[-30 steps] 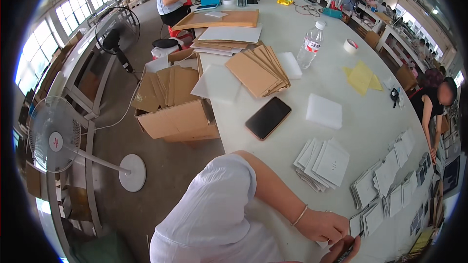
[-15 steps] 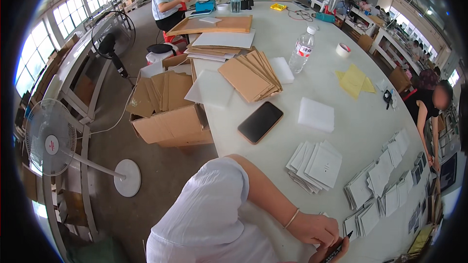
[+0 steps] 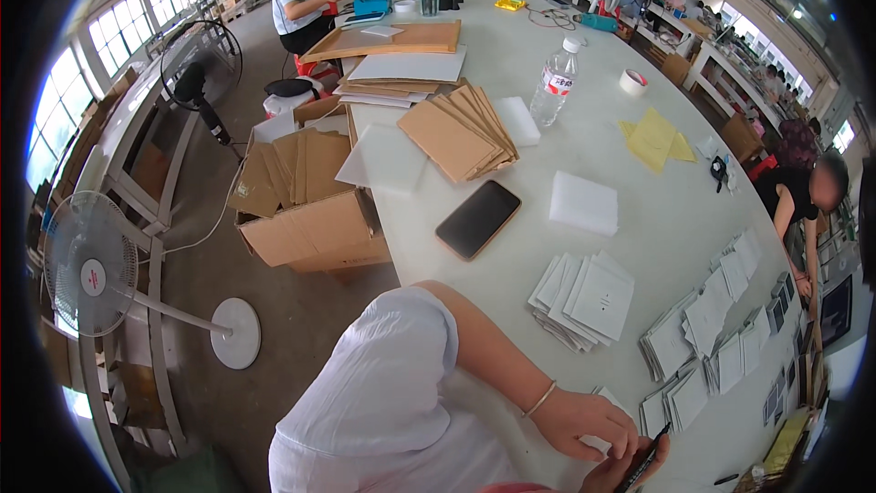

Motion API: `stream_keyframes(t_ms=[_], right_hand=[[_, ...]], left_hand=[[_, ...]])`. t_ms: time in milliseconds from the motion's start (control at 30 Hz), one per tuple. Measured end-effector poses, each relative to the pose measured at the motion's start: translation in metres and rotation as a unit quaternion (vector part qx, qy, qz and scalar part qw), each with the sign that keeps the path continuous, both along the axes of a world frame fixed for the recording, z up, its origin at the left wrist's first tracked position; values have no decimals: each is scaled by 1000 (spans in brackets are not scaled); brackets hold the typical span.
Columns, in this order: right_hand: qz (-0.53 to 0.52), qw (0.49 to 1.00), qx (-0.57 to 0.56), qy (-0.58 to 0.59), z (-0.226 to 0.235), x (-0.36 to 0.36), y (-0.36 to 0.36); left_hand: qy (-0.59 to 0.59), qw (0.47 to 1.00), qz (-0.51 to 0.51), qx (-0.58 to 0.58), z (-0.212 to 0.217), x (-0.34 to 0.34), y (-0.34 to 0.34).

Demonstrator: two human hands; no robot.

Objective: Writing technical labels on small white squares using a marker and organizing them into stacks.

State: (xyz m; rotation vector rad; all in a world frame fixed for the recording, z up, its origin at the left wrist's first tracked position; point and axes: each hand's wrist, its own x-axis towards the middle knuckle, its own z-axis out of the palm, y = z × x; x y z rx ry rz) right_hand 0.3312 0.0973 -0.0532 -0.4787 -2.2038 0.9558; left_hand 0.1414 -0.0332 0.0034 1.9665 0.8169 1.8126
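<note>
At the lower edge, my right hand (image 3: 650,468) is closed around a black marker pen (image 3: 644,469), its dark tip pointing up. Just left of it is my left hand (image 3: 584,422), with a band at the wrist. Its fingers are curled down close to the pen hand; a pale patch shows below them, and what they pinch, if anything, is unclear. White cards (image 3: 686,400) lie in a small fanned pile beyond the hands. Another stack of white cards (image 3: 598,297) sits farther off on the white table (image 3: 493,310).
A phone (image 3: 478,219), a white foam block (image 3: 584,203), cardboard sheets (image 3: 456,132) and a water bottle (image 3: 556,82) occupy the table. More white cards (image 3: 707,321) spread rightward. An open carton (image 3: 310,233) and a fan (image 3: 91,274) stand left. A person (image 3: 794,210) works at the right.
Both hands and the pen have shifted slightly right and up. My left hand's fingers have spread a little from their tighter bunching. The whole view has shifted slightly.
</note>
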Motion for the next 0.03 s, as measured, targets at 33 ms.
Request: stream_keyframes(t_ms=[33], right_hand=[[0, 1000, 1, 0, 0, -1, 0]], left_hand=[[6, 1000, -12, -10, -1, 0, 0]])
